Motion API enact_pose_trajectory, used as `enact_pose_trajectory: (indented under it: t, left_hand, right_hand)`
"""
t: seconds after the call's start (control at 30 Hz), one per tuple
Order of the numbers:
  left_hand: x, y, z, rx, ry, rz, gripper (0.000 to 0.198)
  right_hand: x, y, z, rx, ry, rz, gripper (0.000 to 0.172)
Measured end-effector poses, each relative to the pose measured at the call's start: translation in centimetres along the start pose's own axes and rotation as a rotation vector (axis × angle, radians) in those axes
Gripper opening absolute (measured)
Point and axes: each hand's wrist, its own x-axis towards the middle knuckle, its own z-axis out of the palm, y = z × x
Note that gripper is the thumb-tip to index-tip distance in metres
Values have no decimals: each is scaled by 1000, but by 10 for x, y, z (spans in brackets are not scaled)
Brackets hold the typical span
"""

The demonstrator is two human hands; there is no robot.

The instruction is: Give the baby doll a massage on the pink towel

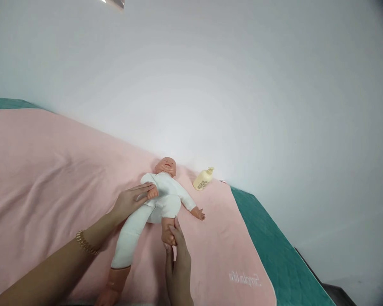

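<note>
Wears a gold-toned bracelet point(87, 242) on the left wrist point(98, 231), a band of chunky, rounded, closely set links with a faint shine. Has a slim left forearm point(52, 272), bare as far as visible, and a bare left hand point(127, 206) and right hand point(180, 267) with slender fingers point(143, 187).

The doll point(166, 185) lies on the blanket point(223, 238), its head point(166, 165) left of the bottle point(203, 179), the wall point(210, 85) behind.

Doll point(167, 187) face up on pink blanket point(67, 148), left hand point(129, 203) at its nine o'clock grasping its wrist point(151, 189), right hand point(180, 263) at five grasping a foot point(168, 238), pump bottle point(203, 180) at two.
</note>
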Motion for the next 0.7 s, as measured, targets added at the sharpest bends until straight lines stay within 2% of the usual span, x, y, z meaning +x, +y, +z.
enact_pose_trajectory:
  t: [0.17,0.4,0.47,0.57,0.63,0.7]
  left_hand:
    - [1,0,-3,5,1,0,49]
    - [2,7,-3,-277,145,-252,51]
    - [4,9,-5,-389,218,-329,49]
    - [10,7,-13,-574,416,-424,43]
    - [14,3,-19,-615,528,-456,37]
    - [17,-2,-26,-659,588,-482,30]
  right_hand:
    - [8,-4,3,-10,16,-34,39]
    - [7,-10,-7,-51,5,-62,41]
    - [-1,-11,-9,-53,8,-70,42]
    - [-18,-15,-10,-37,8,-65,42]
    - [-31,-17,-9,-28,9,-57,41]
    - [-45,-18,-9,-22,16,-48,40]
